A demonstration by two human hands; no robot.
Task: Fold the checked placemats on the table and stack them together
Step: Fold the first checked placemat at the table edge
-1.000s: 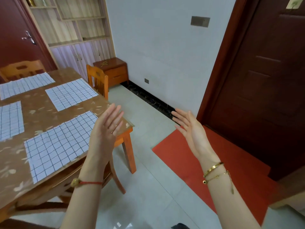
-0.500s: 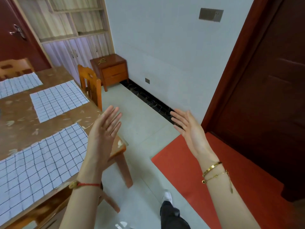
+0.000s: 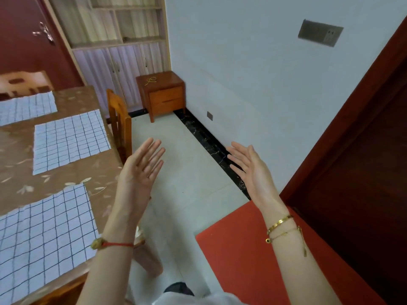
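While both arms reach out across the lower middle of the frame, the room opens up around them: a red floor mat (image 3: 253, 260) at lower right, pale tiles running up the centre, a dark red door (image 3: 363, 172) filling the right edge. On the left, the table (image 3: 72, 186), under a brown leaf-print cloth, runs from the lower left corner toward the upper left. A wooden chair (image 3: 119, 126) is tucked at its right edge, and beyond that a small nightstand (image 3: 164, 93) sits against the white wall.

Three mats lie flat and unfolded on the table, white with a dark grid: the near placemat (image 3: 44, 234) at lower left, the middle placemat (image 3: 70, 139) at centre left, the far placemat (image 3: 24, 107) above it at the left edge.

The left hand (image 3: 141, 170) has straight fingers and an empty palm, and it hovers at the table's right edge, just right of the near and middle mats, touching neither. The right hand (image 3: 253, 170), equally spread and empty, is over the floor, well apart from every mat.
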